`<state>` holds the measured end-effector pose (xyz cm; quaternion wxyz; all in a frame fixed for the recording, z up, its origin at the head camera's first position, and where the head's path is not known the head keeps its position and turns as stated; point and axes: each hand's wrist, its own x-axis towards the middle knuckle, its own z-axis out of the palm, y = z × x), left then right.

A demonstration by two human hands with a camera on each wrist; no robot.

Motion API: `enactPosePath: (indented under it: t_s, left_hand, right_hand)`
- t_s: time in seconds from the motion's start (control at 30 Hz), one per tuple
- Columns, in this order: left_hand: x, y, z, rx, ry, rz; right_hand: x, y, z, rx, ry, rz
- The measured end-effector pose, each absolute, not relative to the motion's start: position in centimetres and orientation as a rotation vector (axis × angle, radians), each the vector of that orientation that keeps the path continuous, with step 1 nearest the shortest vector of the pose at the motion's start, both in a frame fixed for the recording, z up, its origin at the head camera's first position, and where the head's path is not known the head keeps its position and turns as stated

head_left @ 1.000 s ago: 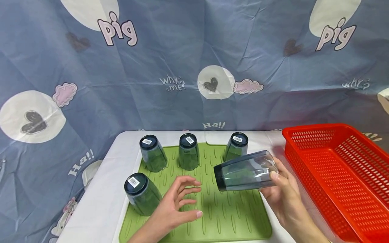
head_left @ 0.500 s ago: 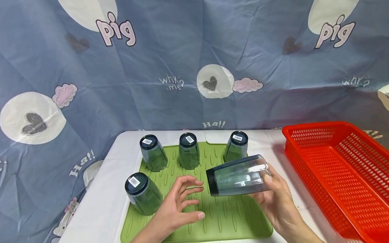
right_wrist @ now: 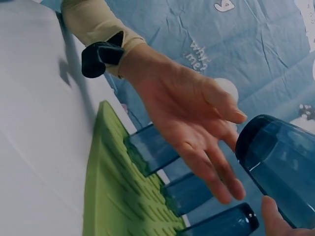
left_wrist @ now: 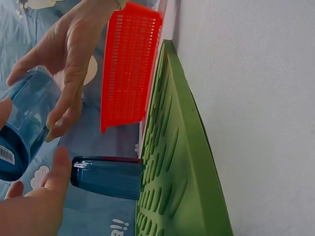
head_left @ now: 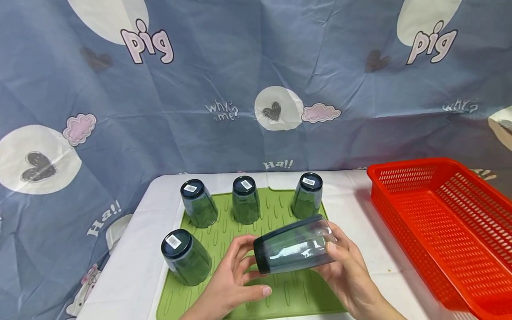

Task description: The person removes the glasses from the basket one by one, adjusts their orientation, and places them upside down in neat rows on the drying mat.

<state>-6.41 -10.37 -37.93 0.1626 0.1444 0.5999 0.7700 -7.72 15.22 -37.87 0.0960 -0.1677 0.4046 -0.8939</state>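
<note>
My right hand (head_left: 352, 275) grips a tinted blue-grey drinking glass (head_left: 294, 246) near its clear mouth end. The glass lies almost sideways in the air over a green ridged drying mat (head_left: 276, 204), its dark base pointing left. At that base, my left hand (head_left: 232, 275) has its fingers loosely bent and its thumb apart, with the fingertips right beside the glass. In the right wrist view the left palm (right_wrist: 184, 113) faces the base without gripping it. A barcode sticker (left_wrist: 7, 154) shows on the base in the left wrist view.
Several matching glasses stand upside down on the mat: one back left (head_left: 200, 206), one back middle (head_left: 246, 204), one back right (head_left: 307, 200), one front left (head_left: 190, 262). A red plastic basket (head_left: 408, 164) stands on the white-covered table at right. Behind hangs a printed blue cloth (head_left: 224, 146).
My right hand has brought the glass left and slightly down, so its base is now at the left fingers. The left hand has stayed nearly in place. The standing glasses have not moved.
</note>
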Motion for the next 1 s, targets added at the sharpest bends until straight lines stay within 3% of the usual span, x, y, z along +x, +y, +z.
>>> enactPosePath:
  t_s: [0.47,0.7,1.0]
  left_hand:
    - [-6.0,-10.3,-38.0,0.309,1.605,2.301]
    - [-6.1,-10.2,-38.6,0.391,1.48,2.398]
    - [-6.2,-10.4,-39.5,0.478,1.349,2.482]
  right_hand:
    - [-7.3,13.9,-37.9,-0.546,1.111,-2.61]
    - [-7.4,13.8,-38.8,-0.603,1.145,-2.589]
    - [-7.1,13.9,-39.4,-0.467,1.164,-2.575]
